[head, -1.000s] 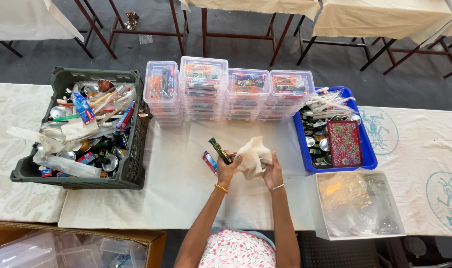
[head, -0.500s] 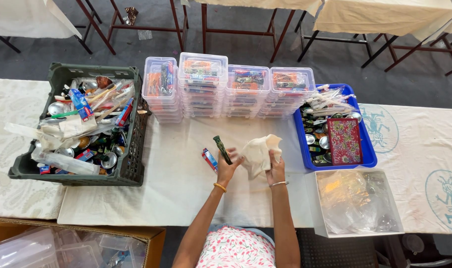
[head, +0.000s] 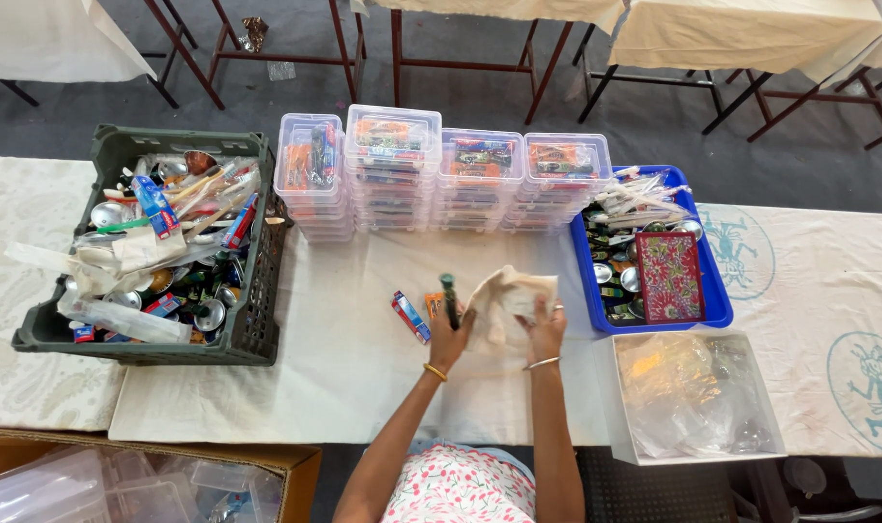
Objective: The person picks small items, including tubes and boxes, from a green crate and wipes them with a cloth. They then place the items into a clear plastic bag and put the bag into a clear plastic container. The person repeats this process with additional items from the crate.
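Head view: left hand (head: 449, 336) gripping a dark slim tube-shaped item (head: 449, 299), held upright, fingers wrapped around its lower end. Right hand (head: 542, 326) closed on a cream cloth pouch (head: 507, 298), pinching its lower right edge; pouch hangs slack between both hands, just beside the dark item, can't tell if they touch. Both hands over the white tablecloth (head: 344, 368), mid-table, in front of the box stacks.

On the cloth just left of the left hand: small red-blue packet (head: 411, 317) lying flat, small orange item (head: 433, 304) next to it, partly hidden by the hand.

Behind: four stacks of clear lidded plastic boxes (head: 392, 174) in a row, filled with colourful contents. Left: dark green crate (head: 252, 291) full of mixed tubes, brushes, metal bowls. Right: blue tray (head: 714, 300) with metal cups, wrapped items and a red patterned pouch (head: 669, 276). Below it, clear bin (head: 610, 407) with plastic bags. Cardboard box (head: 300, 465) bottom left, holding clear containers
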